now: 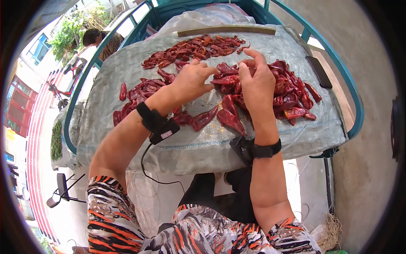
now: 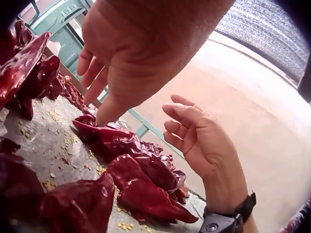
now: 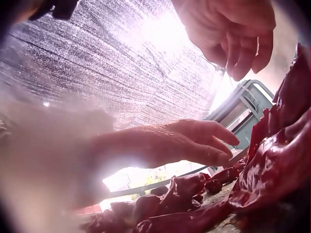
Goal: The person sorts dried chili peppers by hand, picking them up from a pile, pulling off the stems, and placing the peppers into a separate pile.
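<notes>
Dried red chili peppers lie in piles on a grey woven sheet. My left hand [image 1: 192, 81] reaches over the middle, fingers spread towards the right pile [image 1: 292, 91], and its thumb tip overlaps a pepper [image 2: 116, 138] in the left wrist view. Above that right pile hovers my right hand [image 1: 259, 82], fingers loosely bent and nothing seen between them; the right wrist view shows it raised over the peppers. Under my left forearm is the left pile [image 1: 141, 94]. Loose whole peppers [image 1: 230, 120] lie between the piles, with yellow seeds scattered around them.
Smaller, shrivelled red pieces [image 1: 198, 47] form a pile at the back, before a wooden strip [image 1: 226, 30]. A dark phone-like slab [image 1: 319, 72] lies at the right edge. Teal rails [image 1: 338, 55] frame the cart bed. Another person [image 1: 111, 44] is bent over at the far left.
</notes>
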Action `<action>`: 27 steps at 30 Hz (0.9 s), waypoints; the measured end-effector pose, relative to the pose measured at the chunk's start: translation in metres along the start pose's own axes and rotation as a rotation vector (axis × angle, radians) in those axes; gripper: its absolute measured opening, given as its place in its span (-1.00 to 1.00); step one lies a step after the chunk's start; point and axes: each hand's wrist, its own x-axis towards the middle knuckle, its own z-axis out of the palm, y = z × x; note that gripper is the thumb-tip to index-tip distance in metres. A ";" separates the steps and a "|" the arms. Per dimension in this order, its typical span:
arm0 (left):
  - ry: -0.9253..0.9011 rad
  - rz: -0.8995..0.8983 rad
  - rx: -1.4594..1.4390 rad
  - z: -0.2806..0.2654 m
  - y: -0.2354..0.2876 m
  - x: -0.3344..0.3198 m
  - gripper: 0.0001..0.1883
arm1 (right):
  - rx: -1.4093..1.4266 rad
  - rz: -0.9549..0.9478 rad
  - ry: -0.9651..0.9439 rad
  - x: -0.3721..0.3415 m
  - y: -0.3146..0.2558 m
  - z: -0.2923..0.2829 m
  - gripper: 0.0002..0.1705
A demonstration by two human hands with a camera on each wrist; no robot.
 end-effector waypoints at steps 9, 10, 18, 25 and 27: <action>0.197 0.072 -0.053 -0.002 0.012 0.013 -0.86 | -0.123 -0.080 -0.166 -0.003 0.017 0.003 -0.68; 0.185 0.068 -0.038 -0.011 0.014 0.010 -0.86 | -0.160 -0.116 -0.211 -0.005 0.018 0.004 -0.70; 0.039 -0.255 0.074 -0.038 0.003 -0.004 -0.80 | -0.044 0.023 -0.158 -0.004 0.007 0.007 -0.58; 0.091 -0.087 0.090 -0.012 -0.018 0.007 -0.64 | -0.091 -0.019 -0.005 0.000 0.003 0.005 -0.52; -0.036 0.056 0.005 0.002 -0.017 0.018 -0.58 | -0.094 -0.017 -0.021 -0.001 0.004 0.006 -0.53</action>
